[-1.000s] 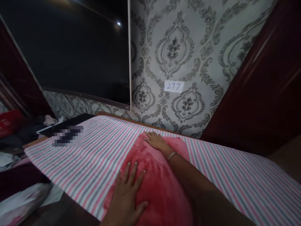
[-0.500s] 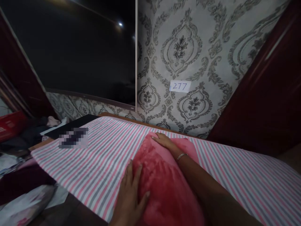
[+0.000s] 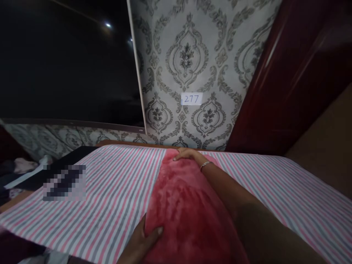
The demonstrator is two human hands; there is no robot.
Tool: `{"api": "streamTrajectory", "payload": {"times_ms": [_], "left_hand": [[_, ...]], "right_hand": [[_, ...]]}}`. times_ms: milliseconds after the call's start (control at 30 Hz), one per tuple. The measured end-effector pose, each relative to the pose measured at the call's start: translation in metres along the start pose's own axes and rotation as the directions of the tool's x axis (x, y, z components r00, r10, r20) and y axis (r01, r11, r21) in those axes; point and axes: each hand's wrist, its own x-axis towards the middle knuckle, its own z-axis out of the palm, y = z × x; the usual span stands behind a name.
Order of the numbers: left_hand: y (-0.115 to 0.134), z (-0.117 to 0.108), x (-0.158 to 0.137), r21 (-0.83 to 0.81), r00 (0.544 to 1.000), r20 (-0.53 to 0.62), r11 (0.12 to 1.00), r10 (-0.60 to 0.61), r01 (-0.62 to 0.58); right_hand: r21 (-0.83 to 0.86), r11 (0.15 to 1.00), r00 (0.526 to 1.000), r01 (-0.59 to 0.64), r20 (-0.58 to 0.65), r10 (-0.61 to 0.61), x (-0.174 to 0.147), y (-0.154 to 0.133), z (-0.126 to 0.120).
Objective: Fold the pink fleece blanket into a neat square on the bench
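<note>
Plush red pillow (image 3: pixel 187 205) lies on striped sheet (image 3: pixel 110 190); left hand (image 3: pixel 143 240) grips its 7 o'clock edge, right hand (image 3: pixel 188 154) cups 12 o'clock end; probably soft, light, best held by edges

One red pillow (image 3: pixel 187 205), one striped sheet (image 3: pixel 104 194), two hands, one bracelet (image 3: pixel 205 165), perhaps one wall label (image 3: pixel 191 98)

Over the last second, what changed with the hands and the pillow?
The left hand slid from flat on top of the red pillow to gripping its near left edge. The right hand stayed at the far end, the pillow still on the striped sheet.
</note>
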Motion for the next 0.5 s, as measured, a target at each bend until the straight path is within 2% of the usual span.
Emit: {"api": "streamTrajectory", "payload": {"times_ms": [67,133,233,300,400,500], "left_hand": [[0.014,0.001,-0.008,-0.130,0.990,0.107,0.986,-0.088,0.102],[0.032,0.003,-0.013,-0.150,0.985,0.151,0.982,-0.089,0.112],[0.064,0.008,-0.018,-0.083,0.987,0.156,0.996,0.034,-0.021],[0.080,0.014,-0.024,-0.053,0.979,0.175,0.994,0.104,-0.096],[0.084,0.022,-0.037,-0.100,0.978,0.178,0.991,0.104,-0.087],[0.058,0.024,-0.049,-0.178,0.988,0.124,0.981,0.097,-0.074]], "right_hand": [[0.038,0.999,0.999,-0.004,-0.037,0.006,-0.020,-0.008,-0.021],[0.051,0.999,0.995,-0.004,-0.101,0.009,-0.046,-0.016,-0.049],[0.088,0.995,0.978,0.037,-0.208,-0.018,-0.090,-0.025,-0.090],[0.119,0.990,0.954,0.079,-0.298,-0.040,-0.115,-0.026,-0.105],[0.103,0.989,0.928,0.105,-0.367,-0.060,-0.130,-0.022,-0.102],[0.045,0.993,0.948,0.112,-0.305,-0.093,-0.111,-0.016,-0.073]]}}
